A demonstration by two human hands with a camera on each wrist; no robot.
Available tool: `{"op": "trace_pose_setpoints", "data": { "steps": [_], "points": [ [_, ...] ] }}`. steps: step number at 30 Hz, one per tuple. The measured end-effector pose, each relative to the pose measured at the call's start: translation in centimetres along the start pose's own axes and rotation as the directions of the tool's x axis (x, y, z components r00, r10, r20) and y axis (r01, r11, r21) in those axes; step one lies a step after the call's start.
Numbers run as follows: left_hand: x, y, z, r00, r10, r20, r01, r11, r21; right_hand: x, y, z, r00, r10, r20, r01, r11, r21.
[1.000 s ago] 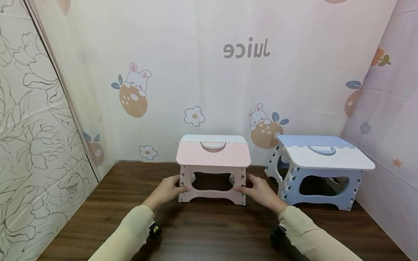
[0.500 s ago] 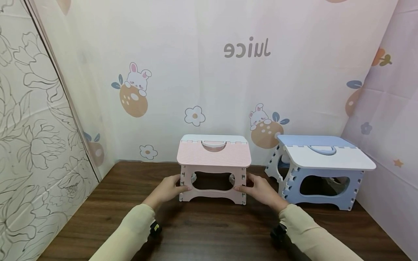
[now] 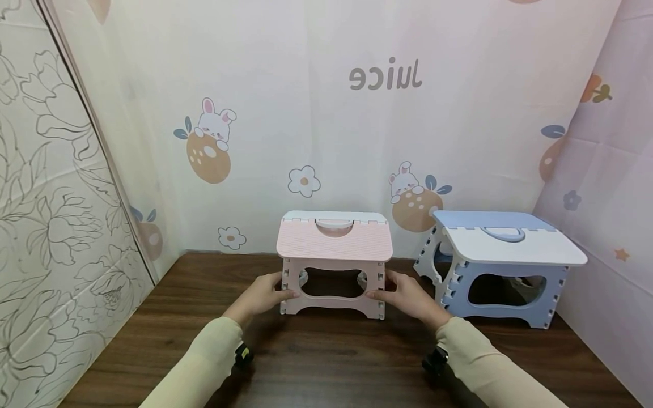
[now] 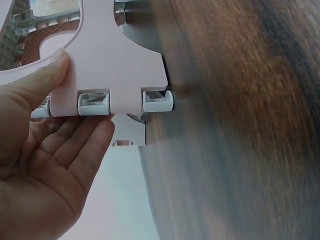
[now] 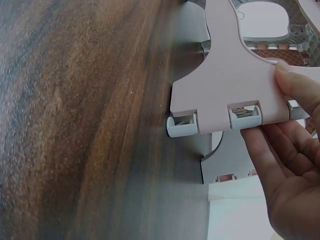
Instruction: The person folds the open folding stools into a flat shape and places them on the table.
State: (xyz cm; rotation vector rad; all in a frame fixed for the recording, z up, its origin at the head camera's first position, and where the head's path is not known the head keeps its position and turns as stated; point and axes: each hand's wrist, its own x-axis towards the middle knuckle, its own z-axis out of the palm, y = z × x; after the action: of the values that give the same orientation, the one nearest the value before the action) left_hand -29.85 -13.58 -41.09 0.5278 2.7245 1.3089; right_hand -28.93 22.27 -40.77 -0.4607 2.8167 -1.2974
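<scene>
A pink and white folding step stool (image 3: pixel 334 241) stands unfolded on the brown wooden table (image 3: pixel 326 362). My left hand (image 3: pixel 260 296) grips its left leg, the thumb on the pink front panel (image 4: pixel 115 65) and the fingers behind the hinged edge. On the opposite side my right hand (image 3: pixel 407 297) holds the right leg the same way, its thumb (image 5: pixel 292 77) lying on the front panel beside the cutout. Both wrist views show the white hinge pieces at the leg's edge. The stool's white carry handle (image 3: pixel 334 225) lies in a notch of the top.
A larger blue and white folding stool (image 3: pixel 510 246) stands unfolded to the right, close to my right hand. Behind the table hangs a patterned curtain (image 3: pixel 326 124). Line-drawn flower panels (image 3: pixel 56 226) border the left side, and another curtain (image 3: pixel 617 226) borders the right.
Compared with one second ago, the pink stool appears shifted a hair to the right, with both hands still on its legs. Over the last half second nothing visibly differs.
</scene>
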Motion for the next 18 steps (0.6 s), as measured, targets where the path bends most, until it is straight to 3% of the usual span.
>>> {"op": "trace_pose_setpoints", "data": {
  "steps": [18],
  "points": [
    [0.28, -0.20, -0.09, 0.999, 0.027, 0.021, -0.027, 1.000, -0.009, 0.04, 0.26, -0.17, 1.000, -0.015, 0.019, 0.015, 1.000, 0.003]
  ]
}}
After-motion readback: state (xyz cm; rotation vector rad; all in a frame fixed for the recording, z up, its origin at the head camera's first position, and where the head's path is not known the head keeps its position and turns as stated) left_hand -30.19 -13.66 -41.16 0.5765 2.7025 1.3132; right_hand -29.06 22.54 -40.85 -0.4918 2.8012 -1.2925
